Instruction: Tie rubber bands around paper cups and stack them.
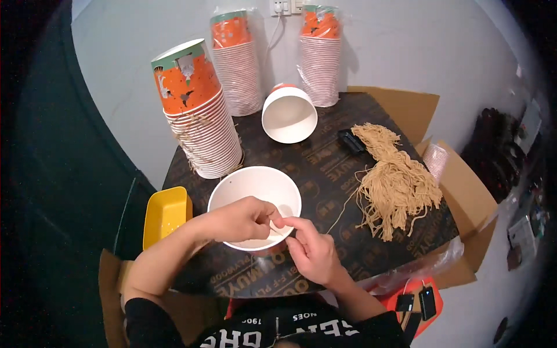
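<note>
A white-lined paper tub [255, 181] stands at the near middle of the table, its mouth facing up. Over its near right rim my two hands meet, fingertips close together. My left hand [246, 220] is closed in a pinch, with a thin strand of tan twine [278, 232] showing at the fingertips. My right hand [313, 250] pinches at the same strand beside the rim. To the right lies a loose bundle of tan twine [397, 188], one strand trailing toward my right hand.
A tall stack of orange and green paper tubs [200, 124] stands at left. Two plastic-wrapped stacks [238, 69] [321, 64] stand by the wall. Another tub [290, 119] lies tipped. Also here: a black clip-like object [351, 141], a yellow bin [168, 217], a cardboard box [467, 188].
</note>
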The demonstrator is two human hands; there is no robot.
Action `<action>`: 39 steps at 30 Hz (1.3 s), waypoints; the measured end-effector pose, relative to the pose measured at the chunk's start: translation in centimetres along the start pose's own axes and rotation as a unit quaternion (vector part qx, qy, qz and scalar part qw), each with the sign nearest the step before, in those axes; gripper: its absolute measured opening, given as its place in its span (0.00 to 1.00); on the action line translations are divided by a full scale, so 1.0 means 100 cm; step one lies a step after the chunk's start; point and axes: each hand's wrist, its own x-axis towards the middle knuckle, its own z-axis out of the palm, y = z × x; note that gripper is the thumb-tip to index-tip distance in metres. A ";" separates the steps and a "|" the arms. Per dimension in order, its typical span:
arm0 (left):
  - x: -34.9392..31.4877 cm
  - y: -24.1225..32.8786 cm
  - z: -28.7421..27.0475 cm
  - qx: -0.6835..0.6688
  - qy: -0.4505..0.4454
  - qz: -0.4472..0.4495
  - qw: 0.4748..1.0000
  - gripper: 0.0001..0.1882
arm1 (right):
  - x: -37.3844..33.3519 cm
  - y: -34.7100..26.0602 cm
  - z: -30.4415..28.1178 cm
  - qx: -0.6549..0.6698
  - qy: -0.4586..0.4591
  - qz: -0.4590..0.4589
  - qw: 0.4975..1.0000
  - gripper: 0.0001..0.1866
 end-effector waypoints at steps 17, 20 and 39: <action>-0.001 0.006 -0.009 -0.053 -0.064 -0.051 0.995 0.05 | -0.002 0.000 -0.003 0.000 0.022 -0.008 1.000 0.23; -0.006 -0.002 -0.015 -0.108 -0.030 -0.055 0.992 0.05 | -0.005 0.000 -0.005 -0.013 0.055 0.010 0.998 0.23; 0.008 0.012 0.024 -0.271 0.125 0.066 0.952 0.16 | -0.015 0.005 -0.013 0.014 0.020 0.020 0.999 0.11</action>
